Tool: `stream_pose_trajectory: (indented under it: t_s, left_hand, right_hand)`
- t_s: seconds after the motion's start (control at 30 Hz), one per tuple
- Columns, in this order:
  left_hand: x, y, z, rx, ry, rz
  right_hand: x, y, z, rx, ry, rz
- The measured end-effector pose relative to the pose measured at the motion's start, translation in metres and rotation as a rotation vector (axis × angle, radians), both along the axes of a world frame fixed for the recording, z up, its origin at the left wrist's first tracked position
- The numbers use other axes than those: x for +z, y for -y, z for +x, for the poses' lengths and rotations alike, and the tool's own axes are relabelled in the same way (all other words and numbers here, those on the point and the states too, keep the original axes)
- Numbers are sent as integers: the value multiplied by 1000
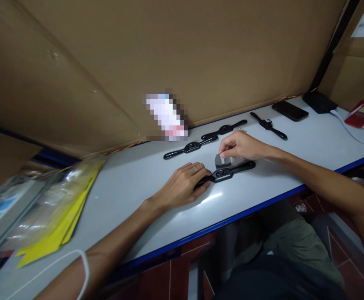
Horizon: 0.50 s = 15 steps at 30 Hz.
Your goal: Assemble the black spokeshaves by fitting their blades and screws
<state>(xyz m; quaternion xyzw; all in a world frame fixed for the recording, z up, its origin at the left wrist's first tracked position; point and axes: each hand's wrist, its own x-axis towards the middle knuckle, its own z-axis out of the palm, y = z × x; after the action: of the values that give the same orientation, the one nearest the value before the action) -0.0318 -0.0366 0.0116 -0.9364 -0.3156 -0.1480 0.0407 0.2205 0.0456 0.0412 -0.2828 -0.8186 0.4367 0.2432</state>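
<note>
A black smartwatch [228, 171] lies face up on the grey-white table [138, 179] in front of me. My left hand [182, 185] rests on its left strap and presses it down, fingers laid together over the band. My right hand [239, 146] hovers just above the watch and pinches a small grey film or sticker [221, 160] by its edge over the watch face.
Three more black watches [191, 148] [224, 130] [268, 125] lie in a row behind. A black phone [290, 111] and a dark box [319, 102] with a white cable sit at the far right. Yellow plastic packets [56, 208] lie left. Cardboard walls stand behind.
</note>
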Motion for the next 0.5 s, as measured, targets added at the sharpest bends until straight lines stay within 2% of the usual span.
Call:
stream_pose_trajectory:
  t_s: [0.17,0.5]
  left_hand:
    - [0,0,0,5,-5,-5]
    - [-1,0,-1,-1,-17,2]
  right_hand:
    - [-4,8,-8,25,54,-72]
    - [-11,8,-12,10,40,-48]
